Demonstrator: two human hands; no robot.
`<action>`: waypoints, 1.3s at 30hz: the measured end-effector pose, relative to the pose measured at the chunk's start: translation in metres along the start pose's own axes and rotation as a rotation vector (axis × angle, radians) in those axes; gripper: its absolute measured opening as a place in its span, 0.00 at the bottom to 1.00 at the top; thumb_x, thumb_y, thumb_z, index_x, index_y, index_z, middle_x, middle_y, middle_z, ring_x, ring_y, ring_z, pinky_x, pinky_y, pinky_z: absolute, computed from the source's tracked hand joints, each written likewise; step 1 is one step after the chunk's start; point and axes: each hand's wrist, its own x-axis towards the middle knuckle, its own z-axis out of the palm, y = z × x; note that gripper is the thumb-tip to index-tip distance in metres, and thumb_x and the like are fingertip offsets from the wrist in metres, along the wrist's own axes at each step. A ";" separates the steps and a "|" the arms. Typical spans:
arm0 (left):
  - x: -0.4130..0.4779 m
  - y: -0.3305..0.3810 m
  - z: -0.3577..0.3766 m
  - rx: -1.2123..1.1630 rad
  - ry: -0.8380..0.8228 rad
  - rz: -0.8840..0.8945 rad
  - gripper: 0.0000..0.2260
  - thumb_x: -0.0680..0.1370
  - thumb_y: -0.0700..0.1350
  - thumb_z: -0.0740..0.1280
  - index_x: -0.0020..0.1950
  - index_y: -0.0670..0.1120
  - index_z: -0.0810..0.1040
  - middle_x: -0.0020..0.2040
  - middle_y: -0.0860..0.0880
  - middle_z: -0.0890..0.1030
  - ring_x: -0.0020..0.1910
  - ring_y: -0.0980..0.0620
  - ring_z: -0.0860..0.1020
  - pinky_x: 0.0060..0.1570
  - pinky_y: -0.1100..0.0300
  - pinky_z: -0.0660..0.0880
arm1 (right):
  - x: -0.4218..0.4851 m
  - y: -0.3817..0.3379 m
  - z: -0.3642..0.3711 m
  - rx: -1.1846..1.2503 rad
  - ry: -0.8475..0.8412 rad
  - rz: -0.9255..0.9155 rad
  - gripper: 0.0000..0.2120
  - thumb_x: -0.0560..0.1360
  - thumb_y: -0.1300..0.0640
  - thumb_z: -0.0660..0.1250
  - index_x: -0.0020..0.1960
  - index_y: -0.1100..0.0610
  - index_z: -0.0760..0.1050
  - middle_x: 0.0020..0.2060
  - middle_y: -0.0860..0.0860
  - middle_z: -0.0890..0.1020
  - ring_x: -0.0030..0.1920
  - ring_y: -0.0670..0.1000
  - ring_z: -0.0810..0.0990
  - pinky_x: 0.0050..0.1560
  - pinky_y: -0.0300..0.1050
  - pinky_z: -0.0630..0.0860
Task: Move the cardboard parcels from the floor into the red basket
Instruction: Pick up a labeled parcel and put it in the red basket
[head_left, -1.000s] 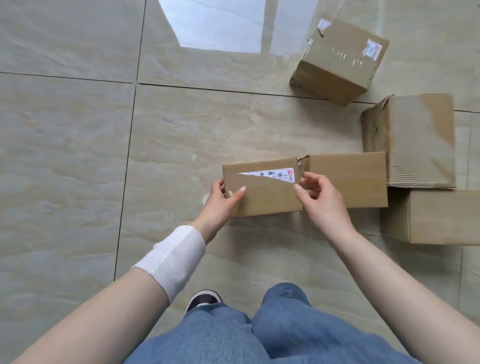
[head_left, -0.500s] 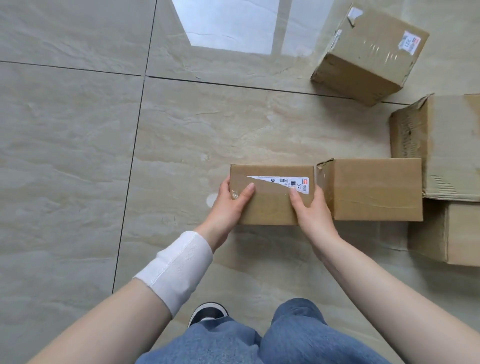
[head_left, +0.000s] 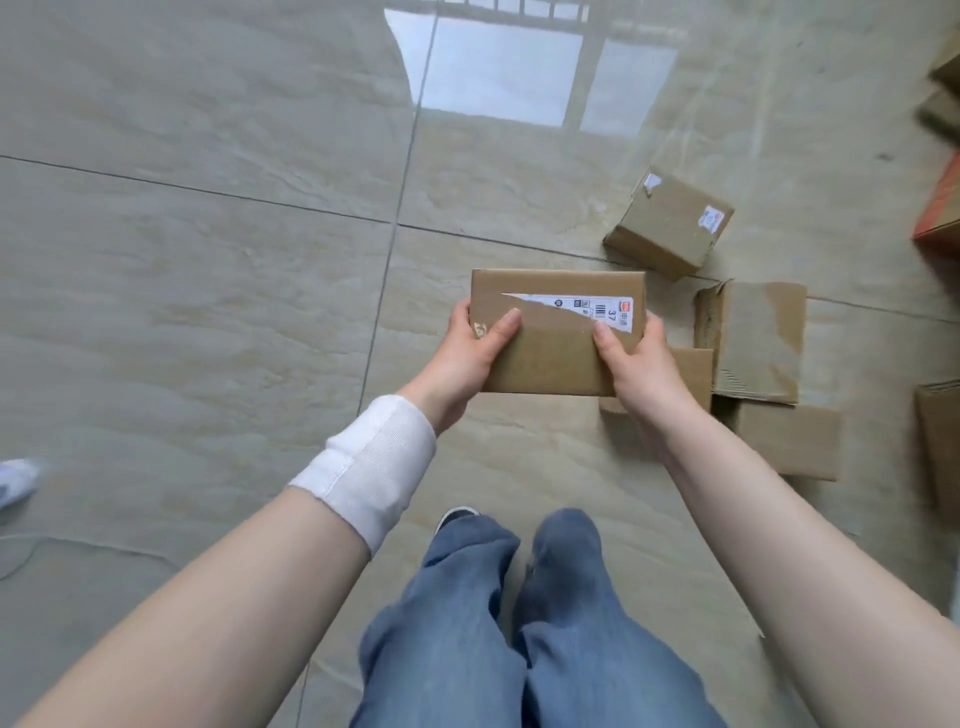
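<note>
**Cardboard parcel (head_left: 556, 343) held crosswise; red-orange edge (head_left: 943, 208) far right**

The parcel carries a torn white label and is held above the floor (head_left: 208, 260), ahead of the person's knees. Its long axis runs left to right and spans the hands. The left hand (head_left: 467, 353) grips the left end, thumb on top, fingers out of sight beneath. The right hand (head_left: 639, 364) grips the right end in the same way. Neither hand is free.

Four more parcels lie on the floor on the right hand's side:
- a small box (head_left: 670, 223), beyond the right hand;
- a torn-flap box (head_left: 753, 338), just right of it;
- a flat box (head_left: 691, 374), partly hidden by the right wrist;
- a low box (head_left: 789, 441), nearer the body.

The red-orange edge sits well to the right of the right hand. Whether it is the basket cannot be told.

Judgement: if it is, the carry goes rightward with the right hand leading, over the floor parcels.
</note>
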 end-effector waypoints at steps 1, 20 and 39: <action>-0.023 0.023 -0.002 0.002 0.001 0.003 0.25 0.79 0.50 0.62 0.73 0.47 0.58 0.60 0.50 0.75 0.49 0.61 0.77 0.37 0.76 0.75 | -0.021 -0.021 -0.009 0.006 -0.006 -0.005 0.28 0.77 0.49 0.61 0.73 0.56 0.56 0.67 0.53 0.71 0.66 0.52 0.70 0.63 0.43 0.66; -0.205 0.297 -0.134 -0.162 0.214 0.145 0.09 0.78 0.51 0.63 0.57 0.52 0.72 0.50 0.54 0.80 0.51 0.53 0.79 0.57 0.59 0.74 | -0.178 -0.346 -0.003 0.259 -0.143 -0.089 0.28 0.65 0.43 0.70 0.60 0.45 0.60 0.67 0.51 0.68 0.66 0.50 0.70 0.66 0.48 0.69; -0.008 0.584 -0.260 -0.072 0.197 0.216 0.27 0.77 0.56 0.63 0.73 0.47 0.65 0.65 0.49 0.76 0.62 0.52 0.76 0.63 0.57 0.73 | 0.007 -0.633 0.076 0.435 -0.051 -0.135 0.27 0.76 0.50 0.64 0.72 0.50 0.59 0.69 0.51 0.70 0.65 0.50 0.72 0.62 0.44 0.71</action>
